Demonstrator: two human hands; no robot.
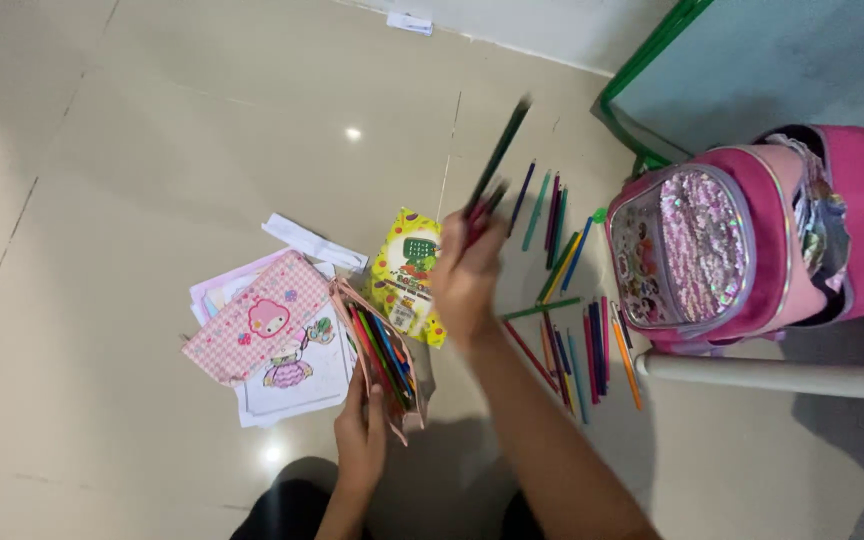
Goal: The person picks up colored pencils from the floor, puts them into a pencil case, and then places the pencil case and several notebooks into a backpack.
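My right hand [467,280] is raised above the floor and grips a few coloured pencils [495,165] that point up and away, a dark green one longest. My left hand [362,440] holds the lower edge of an open pink pencil case [257,320], whose open compartment holds several coloured pencils [384,352]. Many loose coloured pencils [577,320] lie scattered on the tiles just right of my right hand.
A yellow pencil box [404,275] lies behind the case. Drawing papers [292,385] sit under the case. A pink sequinned backpack [742,240] stands at the right against a green-framed table [652,50], with a white bar [782,378] below it.
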